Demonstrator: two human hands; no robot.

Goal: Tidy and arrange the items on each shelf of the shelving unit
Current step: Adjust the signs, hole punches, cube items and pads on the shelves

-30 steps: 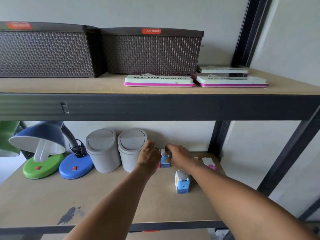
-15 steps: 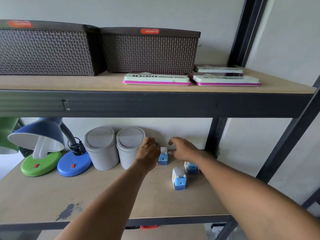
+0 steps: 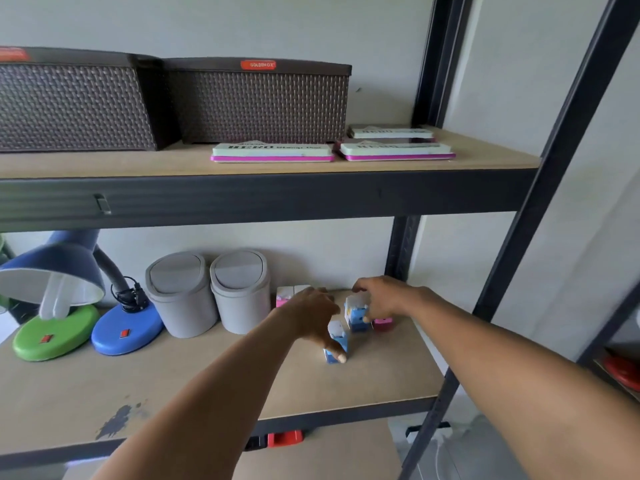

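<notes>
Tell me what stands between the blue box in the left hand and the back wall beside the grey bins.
The left hand grips a small blue box at mid-shelf. A pink-and-white box already stands at the wall beside the right grey bin, filling that spot. Otherwise only bare shelf lies between.

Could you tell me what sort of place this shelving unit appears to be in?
Probably a stockroom or shop storage area, though I can't be certain. A metal-framed shelving unit holds duplicates of goods: boxed stamp pads, two matching grey bins, and two desk lamps with coloured bases.
</notes>
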